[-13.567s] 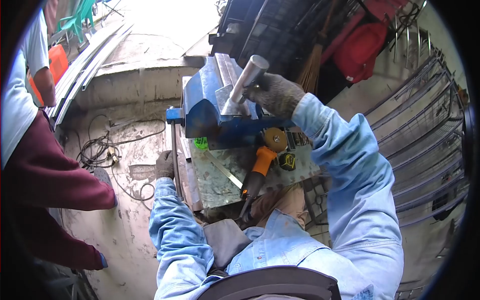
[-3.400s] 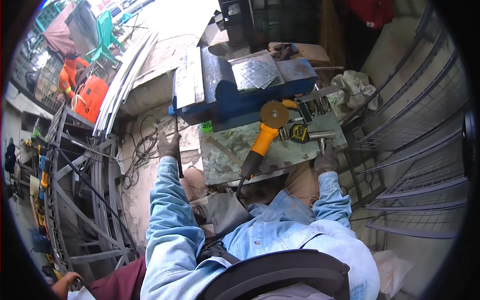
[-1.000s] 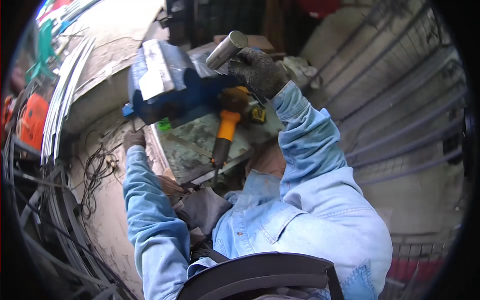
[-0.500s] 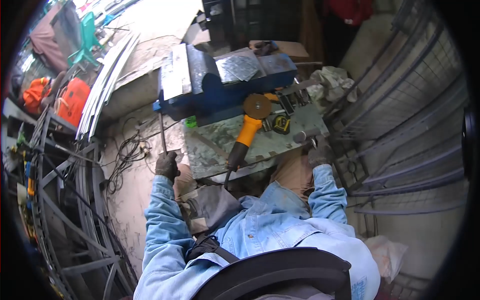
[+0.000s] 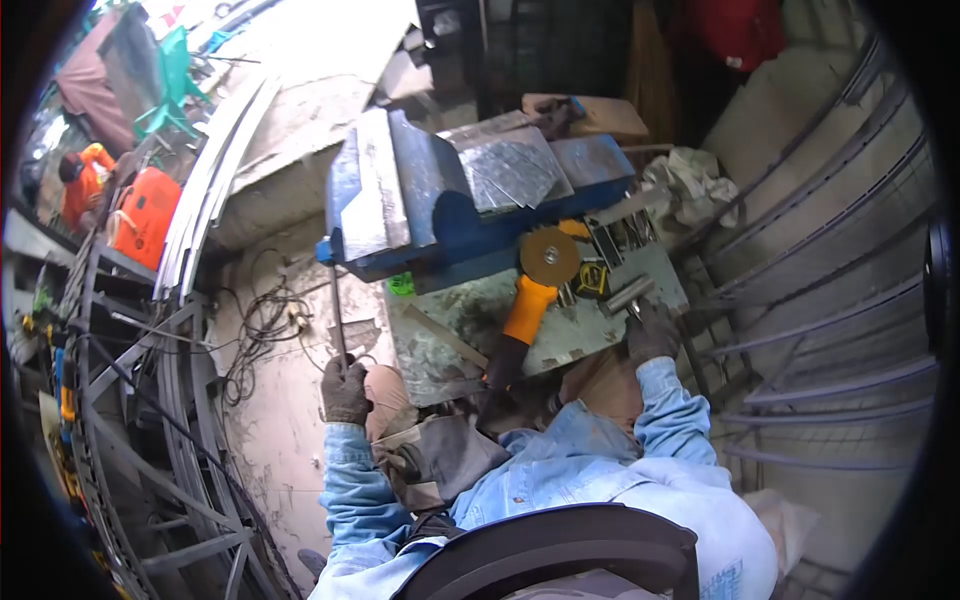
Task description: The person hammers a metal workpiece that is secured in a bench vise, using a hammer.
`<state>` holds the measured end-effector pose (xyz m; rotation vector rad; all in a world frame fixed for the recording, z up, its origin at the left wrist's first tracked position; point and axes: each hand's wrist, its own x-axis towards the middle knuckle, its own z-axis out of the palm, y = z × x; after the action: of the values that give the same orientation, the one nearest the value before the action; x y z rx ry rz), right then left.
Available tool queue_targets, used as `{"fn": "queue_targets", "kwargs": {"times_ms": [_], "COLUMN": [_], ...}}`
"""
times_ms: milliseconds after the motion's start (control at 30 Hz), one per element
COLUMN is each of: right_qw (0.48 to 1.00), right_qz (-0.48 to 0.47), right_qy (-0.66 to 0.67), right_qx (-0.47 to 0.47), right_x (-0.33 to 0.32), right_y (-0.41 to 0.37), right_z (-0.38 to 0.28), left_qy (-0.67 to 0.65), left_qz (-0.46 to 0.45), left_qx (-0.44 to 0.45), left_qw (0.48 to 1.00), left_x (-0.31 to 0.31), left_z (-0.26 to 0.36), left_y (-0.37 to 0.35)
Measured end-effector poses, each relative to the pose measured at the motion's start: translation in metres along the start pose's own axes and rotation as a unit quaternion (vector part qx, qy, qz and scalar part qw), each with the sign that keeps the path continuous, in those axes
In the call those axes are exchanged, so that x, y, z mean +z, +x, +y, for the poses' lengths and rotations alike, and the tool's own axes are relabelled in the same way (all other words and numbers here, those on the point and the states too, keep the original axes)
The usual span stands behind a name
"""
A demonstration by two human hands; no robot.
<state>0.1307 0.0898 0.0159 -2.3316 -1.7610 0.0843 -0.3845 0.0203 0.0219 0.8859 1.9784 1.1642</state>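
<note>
My left hand (image 5: 346,390), in a dark glove, is closed around the lower end of a metal bar (image 5: 338,310), the handle of a big blue vise (image 5: 460,250). The bar hangs from the vise's left end. In my gloved right hand (image 5: 652,335) is a hammer (image 5: 628,296), its head over the right side of the metal bench top (image 5: 560,335). Between my hands lies an orange and black angle grinder (image 5: 530,310) with a brown disc, its back end near my lap. Beside the disc sits a yellow and black tape measure (image 5: 594,280).
Flat metal pieces (image 5: 510,175) rest on the vise. Metal frames (image 5: 190,400) stand at left, and barred panels (image 5: 830,340) at right. A cable (image 5: 255,330) lies coiled on the floor. A person in orange (image 5: 85,185) is at the far left, near an orange case (image 5: 147,215).
My view has shifted, so the bench and vise appear lower and further right. The hammer head has turned to a slant. Both hands keep their holds.
</note>
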Motion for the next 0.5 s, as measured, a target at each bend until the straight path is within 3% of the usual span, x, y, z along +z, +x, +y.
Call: {"fn": "queue_targets", "kwargs": {"times_ms": [33, 167, 267, 367, 500], "right_qw": [0.999, 0.999, 0.999, 0.999, 0.996], "right_qz": [0.030, 0.035, 0.027, 0.005, 0.034], "right_qy": [-0.024, -0.024, 0.001, 0.039, 0.070], "right_qx": [-0.032, 0.008, 0.017, 0.027, 0.033], "right_x": [0.001, 0.010, 0.006, 0.007, 0.008], "right_y": [-0.002, 0.002, 0.003, 0.002, -0.001], "right_z": [0.002, -0.001, 0.000, -0.003, 0.002], "left_qy": [-0.003, -0.018, -0.013, 0.022, -0.039], "left_qz": [0.000, -0.027, -0.014, -0.052, 0.000], "left_qx": [0.010, -0.040, 0.020, -0.011, 0.042], "left_qw": [1.000, 0.999, 1.000, 0.998, 0.998], "left_x": [-0.001, -0.003, -0.019, -0.027, -0.029], "left_z": [-0.007, 0.031, 0.001, 0.075, 0.095], "left_y": [0.001, -0.017, -0.001, -0.022, -0.026]}}
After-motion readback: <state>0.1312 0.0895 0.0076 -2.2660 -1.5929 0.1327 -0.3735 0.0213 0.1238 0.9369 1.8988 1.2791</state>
